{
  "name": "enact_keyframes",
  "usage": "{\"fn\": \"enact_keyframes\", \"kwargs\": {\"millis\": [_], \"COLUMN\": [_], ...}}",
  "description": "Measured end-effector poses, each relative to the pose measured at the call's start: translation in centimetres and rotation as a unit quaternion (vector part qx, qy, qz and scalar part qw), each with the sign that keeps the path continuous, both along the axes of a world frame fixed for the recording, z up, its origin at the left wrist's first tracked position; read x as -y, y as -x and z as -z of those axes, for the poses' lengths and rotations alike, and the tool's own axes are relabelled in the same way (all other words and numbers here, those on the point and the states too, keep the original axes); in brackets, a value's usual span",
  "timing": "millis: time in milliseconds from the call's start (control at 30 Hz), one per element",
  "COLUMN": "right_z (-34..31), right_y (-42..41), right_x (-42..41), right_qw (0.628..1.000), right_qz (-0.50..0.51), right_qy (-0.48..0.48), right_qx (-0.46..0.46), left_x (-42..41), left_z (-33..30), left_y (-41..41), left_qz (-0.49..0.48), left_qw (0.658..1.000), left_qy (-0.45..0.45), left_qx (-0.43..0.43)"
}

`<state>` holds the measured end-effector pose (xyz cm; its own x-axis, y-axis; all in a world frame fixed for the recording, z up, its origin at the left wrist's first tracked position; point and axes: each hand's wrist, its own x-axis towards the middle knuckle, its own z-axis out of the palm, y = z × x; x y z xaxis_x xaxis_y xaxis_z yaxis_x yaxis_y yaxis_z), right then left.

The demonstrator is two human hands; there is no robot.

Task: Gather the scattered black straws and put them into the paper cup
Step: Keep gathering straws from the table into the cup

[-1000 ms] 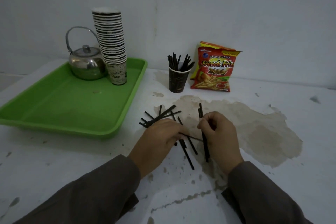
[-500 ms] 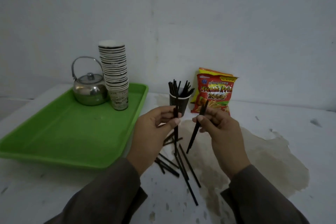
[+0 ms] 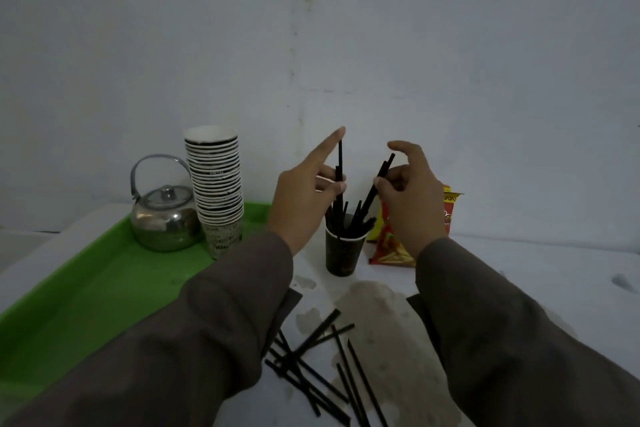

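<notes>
A dark paper cup (image 3: 344,253) stands on the white table with several black straws upright in it. Above the cup, my left hand (image 3: 304,194) pinches a black straw (image 3: 340,163) between thumb and middle fingers, index finger pointing up; the straw's lower end reaches into the cup. My right hand (image 3: 410,191) pinches another black straw (image 3: 381,177), tilted, with its lower end at the cup's mouth. Several loose black straws (image 3: 322,364) lie scattered on the table near me, between my sleeves.
A green tray (image 3: 104,288) at the left holds a steel kettle (image 3: 164,218) and a tall stack of paper cups (image 3: 216,184). A red and yellow snack bag (image 3: 391,246) leans behind my right hand. A brown stain (image 3: 377,308) marks the table.
Both hands rose from the table, each lifting a straw, and moved forward over the cup. The straws' lower ends now dip into the cup. The camera tilted upward.
</notes>
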<state>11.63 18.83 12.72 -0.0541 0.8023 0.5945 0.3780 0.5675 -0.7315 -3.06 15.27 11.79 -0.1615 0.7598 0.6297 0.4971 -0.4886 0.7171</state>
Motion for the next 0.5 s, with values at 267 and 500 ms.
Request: {"fn": "enact_keyframes", "kwargs": {"millis": [267, 500], "right_z": [1.4, 3.0], "right_y": [1.1, 1.9], "right_x": [-1.9, -3.0], "right_qw": [0.999, 0.996], "right_qz": [0.01, -0.006], "right_qy": [-0.013, 0.015], "right_qx": [0.051, 0.088], "left_x": [-2.9, -4.1], "left_z": [1.4, -0.3], "left_y": [0.3, -0.2], "left_qz": [-0.028, -0.017], "left_qw": [0.999, 0.999], "left_qy": [-0.011, -0.033], "left_qx": [-0.024, -0.003]}}
